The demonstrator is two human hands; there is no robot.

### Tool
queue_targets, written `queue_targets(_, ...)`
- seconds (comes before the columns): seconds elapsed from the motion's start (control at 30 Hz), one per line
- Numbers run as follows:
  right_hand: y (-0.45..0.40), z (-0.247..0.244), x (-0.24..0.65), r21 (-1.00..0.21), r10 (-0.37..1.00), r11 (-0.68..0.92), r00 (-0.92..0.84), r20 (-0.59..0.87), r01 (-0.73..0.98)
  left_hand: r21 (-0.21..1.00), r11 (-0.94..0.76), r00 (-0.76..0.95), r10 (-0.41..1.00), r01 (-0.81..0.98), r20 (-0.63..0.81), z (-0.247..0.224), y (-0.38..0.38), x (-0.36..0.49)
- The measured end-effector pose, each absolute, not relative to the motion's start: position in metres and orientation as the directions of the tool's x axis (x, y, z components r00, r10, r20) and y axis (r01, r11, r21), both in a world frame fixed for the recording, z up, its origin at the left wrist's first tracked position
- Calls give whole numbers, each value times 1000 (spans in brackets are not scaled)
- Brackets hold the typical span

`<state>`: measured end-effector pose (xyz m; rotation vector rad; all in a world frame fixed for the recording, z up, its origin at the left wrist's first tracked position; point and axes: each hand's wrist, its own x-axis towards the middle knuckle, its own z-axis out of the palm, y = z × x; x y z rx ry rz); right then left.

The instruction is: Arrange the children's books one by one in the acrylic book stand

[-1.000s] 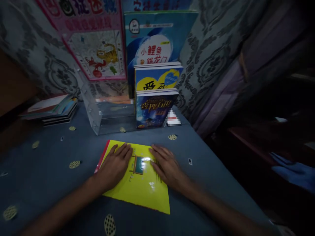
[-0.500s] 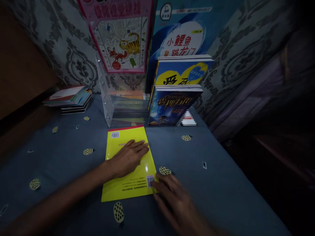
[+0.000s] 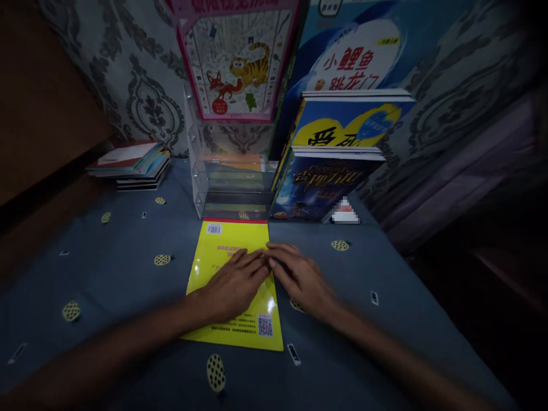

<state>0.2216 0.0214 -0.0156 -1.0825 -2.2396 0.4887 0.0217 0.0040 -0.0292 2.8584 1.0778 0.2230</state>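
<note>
A yellow book (image 3: pixel 265 297) with a red strip along its far edge lies back cover up on the cloth. It bears a barcode at the far left and a QR code at the near right. My left hand (image 3: pixel 233 285) rests flat on its middle, palm down, fingers pointing right. My right hand (image 3: pixel 302 279) is at the book's right edge, its fingers stretched left with the thumb a little apart. The fingertips of both hands meet or nearly meet there; whether the right ones press the cover or the edge I cannot tell.
Behind the yellow book stands a clear tiered rack (image 3: pixel 197 171). It holds a pink book (image 3: pixel 240 63), a large blue book (image 3: pixel 355 51), a blue-and-yellow book (image 3: pixel 342 120) and a dark blue book (image 3: pixel 321 188). A stack of books (image 3: pixel 132 162) lies at the back left.
My right hand has moved from the near right corner up along the book's right edge to the left fingertips. The book has straightened slightly. The camera view has shifted.
</note>
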Motion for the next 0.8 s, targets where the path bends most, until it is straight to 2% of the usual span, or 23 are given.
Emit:
queue_targets(0.13,62,-40,205,-455,783,622,-509,357,637,131,-729,720,685,672,111,-26,0,28)
queue_targets(0.3,84,-61,199,-409,769,637,-498,401,653,96,-698,692,716,710,92,-9,20,12)
queue_targets(0.37,84,-61,200,-389,765,641,-509,394,662,11,-564,562,824,826,73,-2,34,-6)
queue_targets(0.43,80,-58,201,-363,778,622,-497,384,693,-74,-392,398,910,917,115,0,47,-25)
queue_targets(0.5,77,-53,201,-344,801,586,-463,379,733,-90,-325,335,930,942,149,-4,54,-40)
queue_targets(0.67,76,-47,202,-392,821,553,-403,403,735,-89,-373,383,900,924,208,-19,56,-45)
queue_targets(0.8,80,-49,203,-464,823,557,-382,421,689,-34,-452,450,873,891,187,-22,58,-32)
